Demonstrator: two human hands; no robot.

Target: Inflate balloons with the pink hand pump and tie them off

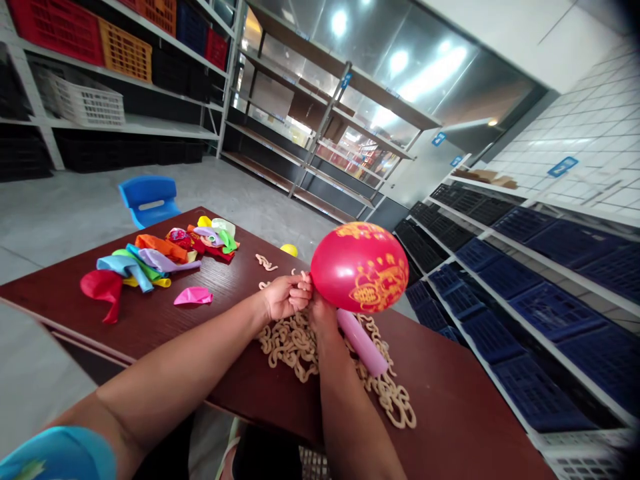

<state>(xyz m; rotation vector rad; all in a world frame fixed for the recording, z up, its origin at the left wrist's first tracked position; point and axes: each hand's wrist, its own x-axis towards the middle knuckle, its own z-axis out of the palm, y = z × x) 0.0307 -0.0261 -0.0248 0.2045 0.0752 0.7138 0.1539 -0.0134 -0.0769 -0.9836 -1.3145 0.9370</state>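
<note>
An inflated red balloon (359,268) with yellow printing is held up over the dark red table (430,373). At its left end, my left hand (289,297) is closed with the fingers pinched at the balloon's neck. My right hand (323,308) is beside it, just under the balloon, its fingers mostly hidden behind the balloon and the left hand. Beneath both hands lies a pile of beige rubber-like loops (293,343). A pink-purple cylinder (363,341) rests on the pile, right of my right forearm.
Uninflated balloons (160,253) in many colours lie on the table's left part, with a pink one (194,296) nearer. A blue chair (150,200) stands behind the table. A yellow ball-like object (289,250) shows past its far edge. Shelves with crates (525,300) line the right side.
</note>
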